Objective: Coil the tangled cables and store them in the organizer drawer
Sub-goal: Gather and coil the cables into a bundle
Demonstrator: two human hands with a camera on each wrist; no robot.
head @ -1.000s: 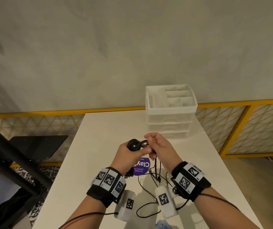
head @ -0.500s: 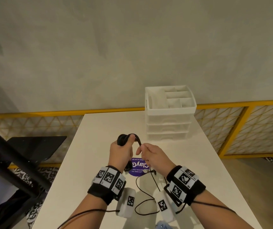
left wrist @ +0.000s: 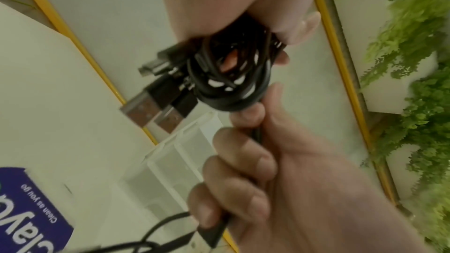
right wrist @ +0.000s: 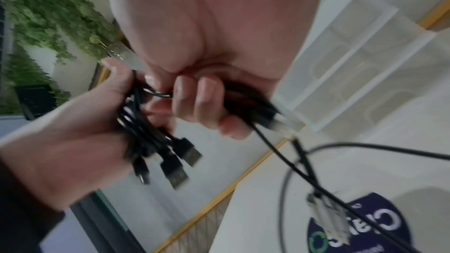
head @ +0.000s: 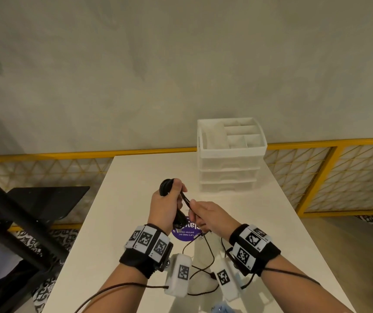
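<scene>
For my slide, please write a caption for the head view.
Left hand holds coiled black cables; right hand grips a strand before the white plastic drawer organizer.

The left hand (head: 164, 205) hid most of the coiled cables (head: 166, 188). The purple sticker (head: 184, 234) lay half covered. A blue object (head: 220, 309) was cut off by the bottom edge.

Black cable coil (left wrist: 228, 76) in left hand (left wrist: 243, 1), right hand (left wrist: 280, 170) around its strand.
</scene>
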